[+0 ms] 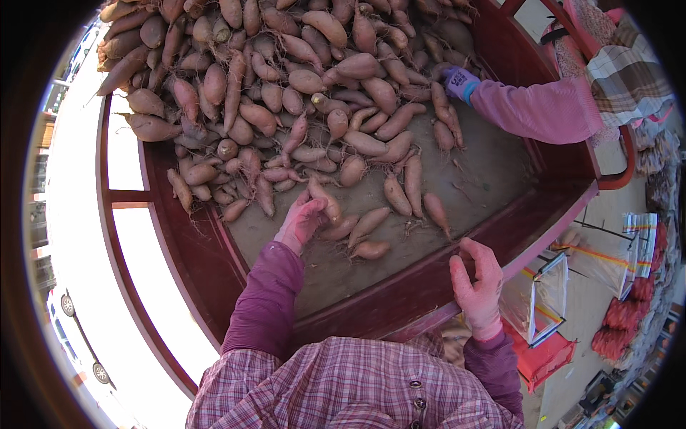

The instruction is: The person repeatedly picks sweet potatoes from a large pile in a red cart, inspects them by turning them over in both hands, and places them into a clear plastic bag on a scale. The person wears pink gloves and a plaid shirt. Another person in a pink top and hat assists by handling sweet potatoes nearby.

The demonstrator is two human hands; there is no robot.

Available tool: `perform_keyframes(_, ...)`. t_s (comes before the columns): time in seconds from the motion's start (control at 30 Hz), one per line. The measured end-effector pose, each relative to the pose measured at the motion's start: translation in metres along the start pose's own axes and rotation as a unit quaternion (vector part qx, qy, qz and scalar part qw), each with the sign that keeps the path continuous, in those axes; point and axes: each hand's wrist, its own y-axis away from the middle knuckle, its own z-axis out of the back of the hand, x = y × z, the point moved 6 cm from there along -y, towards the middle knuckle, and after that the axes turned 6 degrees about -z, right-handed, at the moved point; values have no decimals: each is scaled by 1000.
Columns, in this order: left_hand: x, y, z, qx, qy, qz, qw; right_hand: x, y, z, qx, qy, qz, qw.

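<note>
My left hand (303, 219), in a pink glove, grips a sweet potato (325, 200) at the near edge of a big heap of sweet potatoes (257, 91). Just beyond its fingers, several loose sweet potatoes (368, 224) lie on the dusty floor of a dark red cart bed (471, 161). Over the cart's near side wall (380, 300) hovers my right hand (477, 287), also gloved in pink. Its thumb and fingers are curled apart, and nothing shows between them. A single sweet potato (437, 212) lies on the bed beyond that hand.
At the upper right a co-worker's hand (460, 83) in a purple glove reaches into the heap. Outside the wall stand clear plastic bags (536, 303) on frames, above a red bag (544, 356). Red mesh sacks (621, 327) lie farther right. A metal rail (131, 198) bounds the left side.
</note>
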Motion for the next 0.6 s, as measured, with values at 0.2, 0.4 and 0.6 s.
perform_keyframes(0.2, -45, 74, -63, 134, 272, -2, 953, 10, -4, -47, 143, -272, -196, 931)
perform_keyframes(0.4, -57, 84, -106, 138, 142, -71, 978, 57, -23, -136, 230, -68, 114, 964)
perform_keyframes(0.6, -74, 51, -39, -15, -360, -114, 926, 22, -57, -127, 225, -408, -159, 871)
